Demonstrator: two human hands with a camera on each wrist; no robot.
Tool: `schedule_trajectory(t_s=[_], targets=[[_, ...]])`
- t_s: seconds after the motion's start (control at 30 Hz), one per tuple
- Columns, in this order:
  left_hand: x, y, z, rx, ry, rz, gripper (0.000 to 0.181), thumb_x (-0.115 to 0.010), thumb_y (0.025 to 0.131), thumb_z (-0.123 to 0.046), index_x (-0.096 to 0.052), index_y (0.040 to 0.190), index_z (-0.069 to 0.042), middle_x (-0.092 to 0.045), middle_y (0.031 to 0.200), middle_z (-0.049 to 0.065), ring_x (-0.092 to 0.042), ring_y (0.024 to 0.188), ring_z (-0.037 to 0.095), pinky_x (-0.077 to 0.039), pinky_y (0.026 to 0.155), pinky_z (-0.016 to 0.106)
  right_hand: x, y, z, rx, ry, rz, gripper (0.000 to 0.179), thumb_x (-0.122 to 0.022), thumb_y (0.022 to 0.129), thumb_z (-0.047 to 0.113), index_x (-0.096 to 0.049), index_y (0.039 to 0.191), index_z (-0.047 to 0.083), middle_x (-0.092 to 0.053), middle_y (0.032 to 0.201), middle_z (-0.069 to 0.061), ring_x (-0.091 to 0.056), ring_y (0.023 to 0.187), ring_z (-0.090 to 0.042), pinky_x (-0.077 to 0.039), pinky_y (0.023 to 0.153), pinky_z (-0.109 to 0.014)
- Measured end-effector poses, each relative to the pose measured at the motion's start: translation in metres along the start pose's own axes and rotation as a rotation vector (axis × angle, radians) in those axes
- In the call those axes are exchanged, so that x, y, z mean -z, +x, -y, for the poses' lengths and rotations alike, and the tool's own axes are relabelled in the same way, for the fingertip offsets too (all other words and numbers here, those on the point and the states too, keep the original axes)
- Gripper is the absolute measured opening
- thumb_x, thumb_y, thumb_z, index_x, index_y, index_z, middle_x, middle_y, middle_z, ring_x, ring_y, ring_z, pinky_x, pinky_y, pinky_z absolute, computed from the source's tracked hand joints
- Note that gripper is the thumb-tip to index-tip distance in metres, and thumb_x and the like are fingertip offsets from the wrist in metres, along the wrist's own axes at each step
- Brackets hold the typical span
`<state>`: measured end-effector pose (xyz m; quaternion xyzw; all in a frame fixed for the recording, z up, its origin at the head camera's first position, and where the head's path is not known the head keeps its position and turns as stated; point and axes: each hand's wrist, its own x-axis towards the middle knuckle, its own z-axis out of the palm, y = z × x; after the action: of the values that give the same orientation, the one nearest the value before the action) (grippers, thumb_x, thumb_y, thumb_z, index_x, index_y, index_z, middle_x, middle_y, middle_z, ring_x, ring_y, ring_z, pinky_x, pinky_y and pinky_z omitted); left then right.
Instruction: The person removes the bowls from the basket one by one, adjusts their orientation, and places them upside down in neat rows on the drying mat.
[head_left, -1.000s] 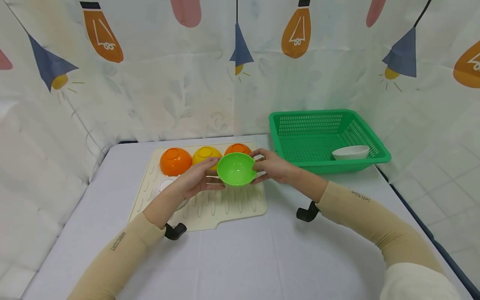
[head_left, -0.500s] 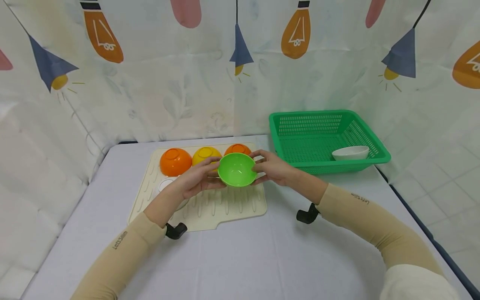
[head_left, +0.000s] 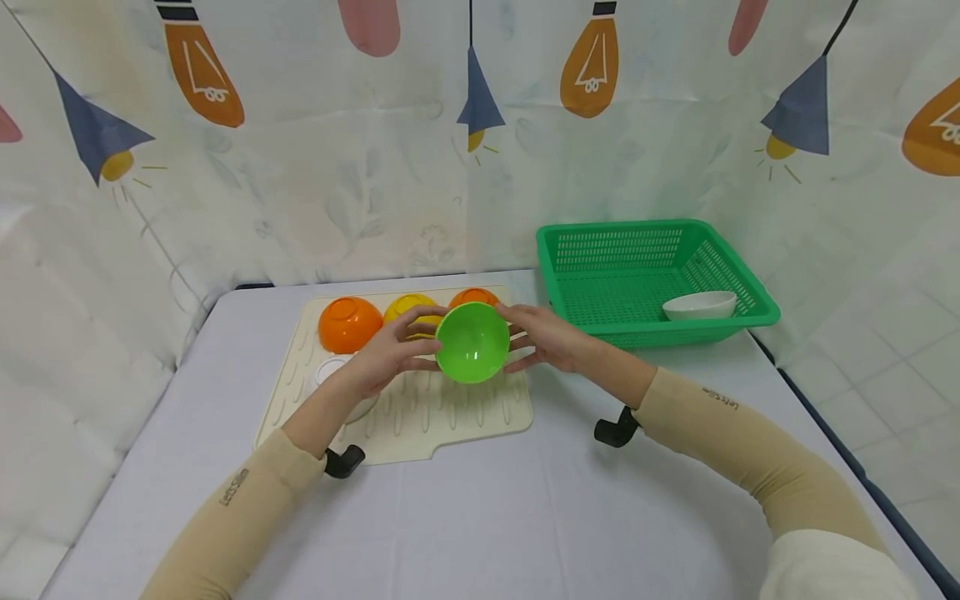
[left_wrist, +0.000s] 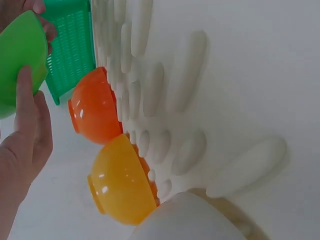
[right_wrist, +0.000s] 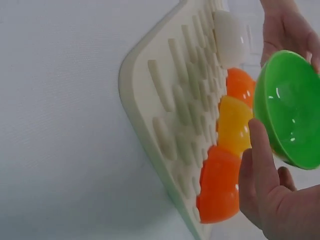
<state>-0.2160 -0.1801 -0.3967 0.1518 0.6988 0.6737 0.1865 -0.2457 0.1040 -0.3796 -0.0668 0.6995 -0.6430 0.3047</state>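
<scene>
A light green bowl hangs in the air above the ribbed drying mat, tilted with its inside facing me. My left hand holds it from the left side, fingers spread along rim and wall. From the right side my right hand grips it; some of those fingers are hidden behind the bowl. Behind it on the mat, upside down, stand an orange bowl, a yellow bowl and a second orange bowl. A white bowl, largely covered by my left hand in the head view, also lies on the mat.
A green plastic basket stands at the back right of the table, with a white bowl in its right front corner. White cloth covers the table. A printed curtain closes off the back and sides.
The green bowl has tipped further, so its opening looks rounder. My left fingers have shifted slightly along its left side. The other bowls and the basket stay put.
</scene>
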Motion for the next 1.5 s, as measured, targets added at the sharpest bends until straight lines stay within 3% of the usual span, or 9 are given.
schedule_trajectory(t_s=[0.17, 0.37, 0.73, 0.9, 1.1, 1.27, 1.37, 1.5], targets=[[-0.003, -0.005, -0.002, -0.155, 0.254, -0.004, 0.057, -0.077, 0.090, -0.004, -0.054, 0.141, -0.016, -0.055, 0.136, 0.013, -0.053, 0.128, 0.032, -0.056, 0.095, 0.043, 0.001, 0.000, -0.003, -0.021, 0.019, 0.072, 0.060, -0.049, 0.107, 0.051, -0.047, 0.147, 0.007, -0.051, 0.136, -0.024, -0.058, 0.122, -0.041, -0.060, 0.084, -0.051], [-0.010, -0.008, -0.001, -0.396, 0.544, 0.017, 0.056, -0.079, 0.084, 0.000, -0.061, 0.134, -0.015, -0.051, 0.132, 0.006, -0.054, 0.121, 0.028, -0.056, 0.093, 0.051, 0.003, 0.001, -0.004, -0.041, 0.039, 0.105, 0.068, -0.053, 0.103, 0.055, -0.042, 0.149, 0.005, -0.042, 0.145, -0.029, -0.048, 0.134, -0.049, -0.059, 0.084, -0.052], [-0.026, -0.010, 0.000, -0.893, 1.170, 0.070, 0.054, -0.081, 0.075, 0.001, -0.068, 0.124, -0.019, -0.050, 0.130, 0.020, -0.049, 0.122, 0.036, -0.055, 0.091, 0.045, 0.000, -0.001, -0.005, -0.048, 0.007, 0.122, 0.065, -0.051, 0.105, 0.053, -0.046, 0.146, 0.003, -0.045, 0.141, -0.023, -0.056, 0.122, -0.040, -0.059, 0.084, -0.051], [-0.036, -0.009, -0.003, -1.056, 1.356, 0.083, 0.050, -0.076, 0.075, 0.004, -0.069, 0.119, -0.017, -0.054, 0.125, 0.019, -0.052, 0.118, 0.036, -0.052, 0.098, 0.041, 0.001, 0.000, -0.005, -0.048, -0.046, 0.131, 0.056, -0.055, 0.106, 0.046, -0.054, 0.138, 0.000, -0.050, 0.139, -0.018, -0.058, 0.121, -0.036, -0.059, 0.086, -0.048], [-0.037, -0.010, 0.000, -1.075, 1.424, 0.086, 0.048, -0.077, 0.076, 0.004, -0.069, 0.118, -0.019, -0.054, 0.124, 0.018, -0.053, 0.118, 0.036, -0.050, 0.102, 0.040, 0.001, 0.001, -0.007, -0.057, -0.109, 0.090, 0.050, -0.063, 0.102, 0.041, -0.062, 0.130, -0.001, -0.057, 0.132, -0.014, -0.059, 0.115, -0.032, -0.060, 0.086, -0.045], [-0.036, -0.011, 0.003, -1.061, 1.411, 0.097, 0.047, -0.077, 0.078, 0.007, -0.070, 0.117, -0.018, -0.054, 0.125, 0.018, -0.052, 0.120, 0.036, -0.049, 0.104, 0.040, -0.001, -0.002, -0.007, -0.046, -0.128, 0.077, 0.049, -0.064, 0.101, 0.038, -0.062, 0.129, -0.003, -0.058, 0.129, -0.014, -0.060, 0.112, -0.031, -0.060, 0.084, -0.044], [-0.035, -0.011, 0.004, -1.019, 1.364, 0.107, 0.047, -0.080, 0.079, 0.007, -0.070, 0.118, -0.017, -0.053, 0.128, 0.018, -0.050, 0.124, 0.035, -0.046, 0.107, 0.042, -0.002, -0.001, -0.006, -0.031, -0.136, 0.068, 0.048, -0.063, 0.101, 0.036, -0.062, 0.129, -0.004, -0.059, 0.128, -0.015, -0.061, 0.109, -0.031, -0.061, 0.082, -0.044], [-0.034, -0.011, 0.006, -0.909, 1.234, 0.086, 0.048, -0.086, 0.079, -0.002, -0.066, 0.121, -0.014, -0.050, 0.133, 0.019, -0.048, 0.127, 0.036, -0.049, 0.104, 0.044, -0.004, 0.000, -0.007, -0.019, -0.154, 0.058, 0.049, -0.062, 0.102, 0.034, -0.060, 0.130, -0.006, -0.058, 0.130, -0.016, -0.062, 0.108, -0.031, -0.061, 0.081, -0.044]])
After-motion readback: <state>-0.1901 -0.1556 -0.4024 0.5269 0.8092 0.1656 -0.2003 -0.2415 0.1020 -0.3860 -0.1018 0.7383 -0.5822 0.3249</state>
